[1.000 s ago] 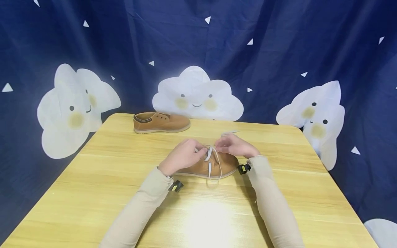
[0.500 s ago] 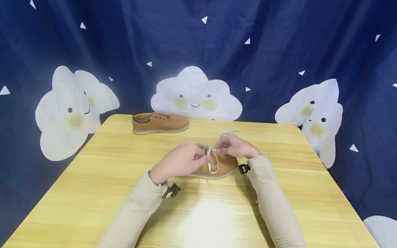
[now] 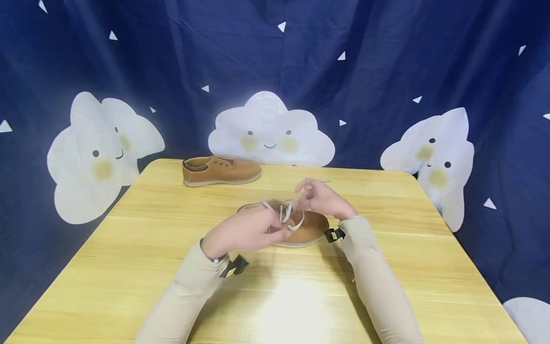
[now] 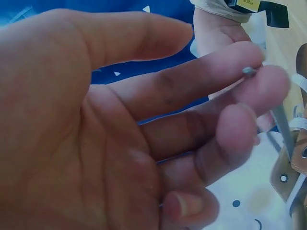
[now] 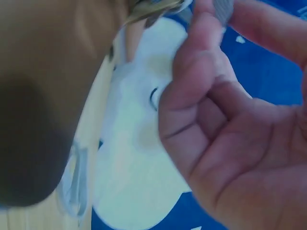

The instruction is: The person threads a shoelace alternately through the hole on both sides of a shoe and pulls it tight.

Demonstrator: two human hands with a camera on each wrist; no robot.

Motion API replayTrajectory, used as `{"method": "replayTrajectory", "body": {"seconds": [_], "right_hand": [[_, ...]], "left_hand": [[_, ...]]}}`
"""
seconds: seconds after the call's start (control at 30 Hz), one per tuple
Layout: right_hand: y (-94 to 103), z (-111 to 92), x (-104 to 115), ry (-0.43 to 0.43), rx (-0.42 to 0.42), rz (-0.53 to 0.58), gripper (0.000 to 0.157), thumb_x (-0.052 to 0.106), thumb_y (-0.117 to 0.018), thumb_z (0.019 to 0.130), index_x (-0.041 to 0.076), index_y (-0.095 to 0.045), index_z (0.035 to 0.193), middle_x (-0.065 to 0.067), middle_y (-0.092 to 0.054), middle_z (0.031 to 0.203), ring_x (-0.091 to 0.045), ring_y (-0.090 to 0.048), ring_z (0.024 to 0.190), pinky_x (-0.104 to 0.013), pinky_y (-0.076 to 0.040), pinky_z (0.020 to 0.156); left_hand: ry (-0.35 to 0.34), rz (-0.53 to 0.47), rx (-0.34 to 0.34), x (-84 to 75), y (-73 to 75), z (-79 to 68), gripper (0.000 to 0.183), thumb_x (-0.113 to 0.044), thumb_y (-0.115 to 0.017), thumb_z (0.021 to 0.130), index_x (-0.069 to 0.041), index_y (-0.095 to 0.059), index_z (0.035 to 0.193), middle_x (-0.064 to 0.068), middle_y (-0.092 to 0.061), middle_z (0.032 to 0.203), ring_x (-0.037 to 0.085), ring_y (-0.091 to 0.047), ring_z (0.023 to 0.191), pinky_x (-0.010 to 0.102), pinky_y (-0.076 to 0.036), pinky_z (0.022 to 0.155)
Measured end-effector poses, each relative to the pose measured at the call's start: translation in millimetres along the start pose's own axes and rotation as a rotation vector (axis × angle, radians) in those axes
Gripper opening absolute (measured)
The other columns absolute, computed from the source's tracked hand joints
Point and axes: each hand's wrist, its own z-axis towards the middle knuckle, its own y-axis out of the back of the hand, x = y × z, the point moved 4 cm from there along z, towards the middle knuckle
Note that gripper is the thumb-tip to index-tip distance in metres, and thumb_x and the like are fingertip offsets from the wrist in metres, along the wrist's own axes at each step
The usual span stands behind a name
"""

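A brown leather shoe (image 3: 310, 226) lies on the table with its toe to the right. White shoelace (image 3: 287, 213) runs through its eyelets and loops over its front. My left hand (image 3: 247, 230) is over the shoe's near side; in the left wrist view, the lace's thin tip (image 4: 248, 71) is pinched between the index and middle fingers, thumb apart. My right hand (image 3: 325, 198) is above the toe's far side, fingers bent. In the right wrist view, a flat grey-white stretch of lace (image 5: 223, 10) is held at its fingertips, partly cut off by the frame.
A second brown shoe (image 3: 223, 170), with no lace visible in its eyelets, stands at the table's back left. Loose lace (image 5: 74, 184) lies on the wooden table (image 3: 129, 267) beyond the first shoe. A dark blue curtain (image 3: 275, 57) with cloud prints hangs behind.
My left hand has shifted slightly left and nearer me, then lower on the shoe. My right hand has risen a little, its index finger lifting. The lace loop over the shoe has become smaller.
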Motion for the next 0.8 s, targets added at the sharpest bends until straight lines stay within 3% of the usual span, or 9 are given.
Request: {"method": "replayTrajectory", "body": {"seconds": [0.2, 0.43, 0.57, 0.67, 0.8], "right_hand": [[0.6, -3.2, 15.9, 0.067, -0.051, -0.027, 0.03, 0.014, -0.06, 0.1, 0.01, -0.059, 0.13, -0.009, -0.078, 0.092, -0.027, -0.068, 0.078, -0.031, -0.053, 0.069], [8.4, -7.0, 13.0, 0.104, 0.003, -0.109, 0.028, 0.007, -0.058, 0.101, 0.001, -0.062, 0.129, -0.02, -0.077, 0.104, -0.027, -0.071, 0.085, -0.034, -0.058, 0.073], [14.1, -11.4, 2.3, 0.099, 0.07, -0.256, 0.036, 0.003, -0.065, 0.095, -0.005, -0.062, 0.13, -0.024, -0.072, 0.118, -0.036, -0.07, 0.106, -0.044, -0.059, 0.091], [13.3, -14.4, -4.2, 0.061, 0.166, -0.367, 0.049, 0.01, -0.075, 0.091, -0.006, -0.06, 0.134, -0.024, -0.066, 0.132, -0.042, -0.063, 0.122, -0.053, -0.052, 0.106], [6.9, -14.1, -7.4, 0.04, 0.265, -0.458, 0.066, 0.021, -0.087, 0.082, -0.003, -0.06, 0.137, -0.02, -0.063, 0.138, -0.043, -0.061, 0.126, -0.054, -0.049, 0.11]], "left_hand": [[-0.035, 0.048, 0.034, -10.6, 2.6, -7.1, 0.036, -0.033, -0.062, 0.103, -0.021, -0.06, 0.069, -0.01, -0.045, 0.063, 0.004, -0.042, 0.058, 0.02, -0.037, 0.053], [-0.049, 0.023, 0.061, -21.7, 10.0, -21.1, 0.043, -0.033, -0.062, 0.103, -0.022, -0.051, 0.063, -0.013, -0.037, 0.059, 0.001, -0.036, 0.053, 0.019, -0.031, 0.05], [-0.036, 0.011, 0.069, -26.3, 13.6, -27.3, 0.047, -0.035, -0.061, 0.103, -0.024, -0.044, 0.061, -0.015, -0.032, 0.056, -0.001, -0.031, 0.05, 0.018, -0.025, 0.049], [-0.037, 0.007, 0.078, -29.8, 14.7, -30.8, 0.048, -0.037, -0.06, 0.103, -0.025, -0.044, 0.06, -0.017, -0.031, 0.055, -0.002, -0.03, 0.049, 0.018, -0.024, 0.048], [-0.055, 0.015, 0.089, -34.8, 15.2, -33.8, 0.048, -0.037, -0.061, 0.103, -0.026, -0.044, 0.059, -0.018, -0.029, 0.054, -0.002, -0.03, 0.052, 0.019, -0.025, 0.049]]}}
